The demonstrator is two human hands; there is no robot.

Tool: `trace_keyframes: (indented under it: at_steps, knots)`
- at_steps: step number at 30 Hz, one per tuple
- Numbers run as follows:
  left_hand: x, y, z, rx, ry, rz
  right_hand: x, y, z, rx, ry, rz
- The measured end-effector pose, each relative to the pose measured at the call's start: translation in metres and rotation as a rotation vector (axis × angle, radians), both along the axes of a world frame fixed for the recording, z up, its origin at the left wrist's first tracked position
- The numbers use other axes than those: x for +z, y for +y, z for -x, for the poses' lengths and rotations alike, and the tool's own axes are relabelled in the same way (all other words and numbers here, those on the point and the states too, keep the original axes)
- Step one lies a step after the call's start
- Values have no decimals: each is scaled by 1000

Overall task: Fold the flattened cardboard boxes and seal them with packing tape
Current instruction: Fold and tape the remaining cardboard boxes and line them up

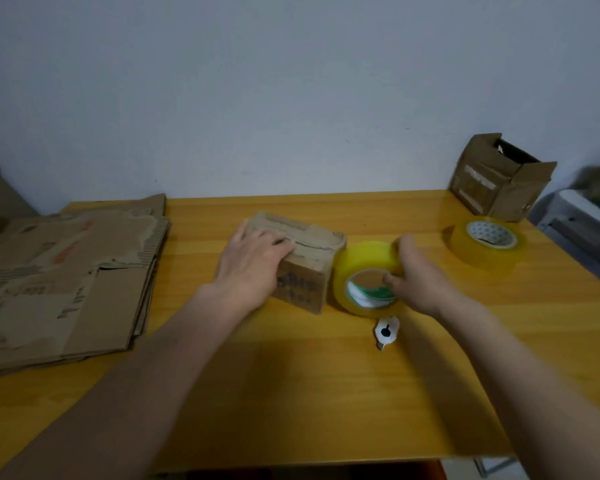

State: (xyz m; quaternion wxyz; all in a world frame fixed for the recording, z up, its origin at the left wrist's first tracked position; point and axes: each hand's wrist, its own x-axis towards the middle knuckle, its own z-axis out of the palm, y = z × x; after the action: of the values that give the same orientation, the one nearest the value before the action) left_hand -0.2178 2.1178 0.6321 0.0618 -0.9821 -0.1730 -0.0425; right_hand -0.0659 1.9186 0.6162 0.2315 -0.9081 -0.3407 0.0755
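Your table (pixel 291 393) carries a stack of flattened cardboard (pixel 66 278) at its left edge, lying flat, well apart from both hands. A folded box (pixel 499 181) stands at the far right corner with its top flaps open. The small box (pixel 309 258) sits mid-table, its long axis running from near left to far right, flaps closed with the seam on top. Your left hand (pixel 253 261) lies flat on that box, fingers straight, pressing the flaps down. Your right hand (pixel 416 271) grips the yellow tape roll (pixel 364 275), standing on edge just right of the box and touching it. A second tape roll (pixel 485 244) lies flat near the folded box. A small cutter (pixel 386 331) lies just below the gripped roll.
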Motion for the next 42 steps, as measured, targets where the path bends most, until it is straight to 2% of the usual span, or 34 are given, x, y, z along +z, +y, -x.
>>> trace_keyframes:
  at_steps: [4, 7, 9, 15, 18, 21, 24, 31, 34, 36, 38, 40, 42]
  knots:
    - [-9, -11, -8, 138, 37, 272, 1, 19, 29, 163, 276, -157]
    - [-12, 1, -10, 147, 48, 323, 3, 20, 44, 210, 637, -306]
    - [-14, 12, -10, 108, 46, 334, 1, 17, 50, 219, 739, -339]
    - [-17, 34, -14, 14, 73, 280, -6, 20, 71, 220, 735, -459]
    - [-18, 40, -13, -43, 84, 283, -3, 21, 73, 217, 748, -428]
    - [-17, 42, -13, -68, 89, 306, -6, 22, 77, 116, 773, -389]
    - [-16, 44, -15, -74, 80, 359, -13, 17, 88, 54, 692, -404]
    - [-24, 29, -16, -4, -142, 492, -13, 13, 91, 66, 670, -411]
    - [-26, 28, -13, -23, -119, 455, -9, 6, 76, 92, 656, -445]
    - [-27, 29, -13, -26, -107, 423, -18, 0, 51, 39, 415, -336]
    - [-28, 29, -13, -24, -116, 424, -30, -9, 30, 55, 137, 41]
    - [-29, 30, -14, -19, -125, 445, -41, -16, 17, 125, 78, 335]
    - [-30, 30, -14, -7, -145, 471, -43, -17, 15, 167, 105, 388]
